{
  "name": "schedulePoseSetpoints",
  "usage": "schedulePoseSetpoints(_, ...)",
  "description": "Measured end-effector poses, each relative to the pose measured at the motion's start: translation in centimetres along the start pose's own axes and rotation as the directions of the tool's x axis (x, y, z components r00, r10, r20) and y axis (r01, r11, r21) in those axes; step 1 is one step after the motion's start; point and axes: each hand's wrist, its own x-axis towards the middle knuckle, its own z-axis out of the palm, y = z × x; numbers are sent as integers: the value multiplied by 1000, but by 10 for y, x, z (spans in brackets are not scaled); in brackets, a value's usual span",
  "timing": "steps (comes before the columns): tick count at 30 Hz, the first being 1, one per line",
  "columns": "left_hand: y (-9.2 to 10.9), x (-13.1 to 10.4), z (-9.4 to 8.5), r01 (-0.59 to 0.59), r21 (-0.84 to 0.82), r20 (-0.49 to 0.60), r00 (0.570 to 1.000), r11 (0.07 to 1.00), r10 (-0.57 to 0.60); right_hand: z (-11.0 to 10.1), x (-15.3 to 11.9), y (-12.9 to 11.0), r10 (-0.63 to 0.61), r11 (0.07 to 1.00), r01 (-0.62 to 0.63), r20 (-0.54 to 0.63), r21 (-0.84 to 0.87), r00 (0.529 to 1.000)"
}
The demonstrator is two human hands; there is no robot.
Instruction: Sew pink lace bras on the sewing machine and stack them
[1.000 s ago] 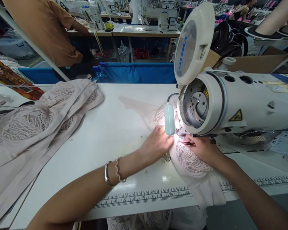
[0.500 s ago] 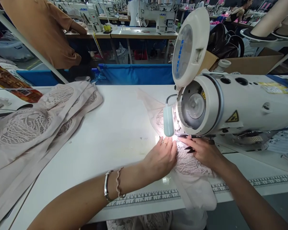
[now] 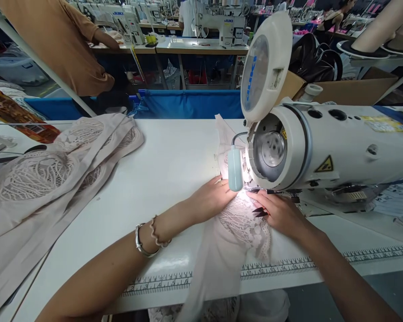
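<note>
A pale pink lace garment piece (image 3: 240, 219) passes under the head of a white sewing machine (image 3: 339, 143), its sheer end hanging over the front table edge. My left hand (image 3: 212, 197) lies on the fabric left of the needle area, fingers stretched flat, tips partly hidden behind the small lamp (image 3: 235, 170). On the right, my right hand (image 3: 278, 212) rests on the lace, index finger reaching toward the lit needle area. Two dark pointed blades, seemingly of thread snips (image 3: 260, 212), stick out from its curled fingers. The needle itself is hidden.
More pale lace garments (image 3: 63, 174) are piled on the left of the white table (image 3: 161, 179). A ruler strip (image 3: 282, 267) runs along the front edge. Beyond the table hang blue cloth (image 3: 191, 103) and other sewing machines. A person in a brown shirt (image 3: 53, 44) works there.
My left hand has moved left and slightly away from me, its fingers flatter. The lace has turned, its near end swinging left and its far end right. The right hand has shifted slightly left.
</note>
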Motion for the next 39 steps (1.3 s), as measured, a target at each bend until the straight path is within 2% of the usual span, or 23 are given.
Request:
schedulePoseSetpoints(2, 7, 1, 2, 37, 2, -25, 999, 999, -37, 2, 0, -1, 8, 1000, -8, -31, 10, 999)
schedulePoseSetpoints(7, 45, -2, 20, 70, -35, -99, 992, 997, -73, 6, -4, 2, 24, 992, -18, -52, 127, 998)
schedulePoseSetpoints(10, 53, -5, 25, 50, -74, -58, 997, 996, -55, 5, -11, 7, 65, 985, -56, -53, 161, 996)
schedulePoseSetpoints(13, 46, -7, 21, -4, -99, -7, 1000, 995, 3, 3, -16, 11, 71, 987, -61, -60, 148, 996)
schedulePoseSetpoints(16, 35, -6, 11, -31, -161, 11, 999, 987, 33, 1, -16, 13, -16, 992, 24, -60, 121, 998)
schedulePoseSetpoints(20, 20, -2, -1, -32, -324, 52, 997, 945, 51, -2, -10, 11, -134, 983, 139, -53, 117, 990)
schedulePoseSetpoints(24, 4, 1, -6, -56, -366, 39, 996, 929, 75, 0, -8, 11, -175, 975, 183, -76, 124, 982)
schedulePoseSetpoints(28, -5, 4, -6, -51, -295, 41, 997, 954, 66, 6, -10, 11, -158, 983, 165, -86, 81, 984)
schedulePoseSetpoints(32, -3, 6, -6, -33, -129, 48, 998, 991, 40, 10, -12, 12, -129, 989, 134, -73, 61, 989)
schedulePoseSetpoints(37, 4, 4, -6, -160, -31, 36, 986, 987, 161, 6, -9, 8, -154, 980, 168, -129, 106, 980)
schedulePoseSetpoints(39, 6, 2, -7, -171, -2, 31, 985, 985, 171, 4, -6, 5, -177, 972, 199, -166, 126, 970)
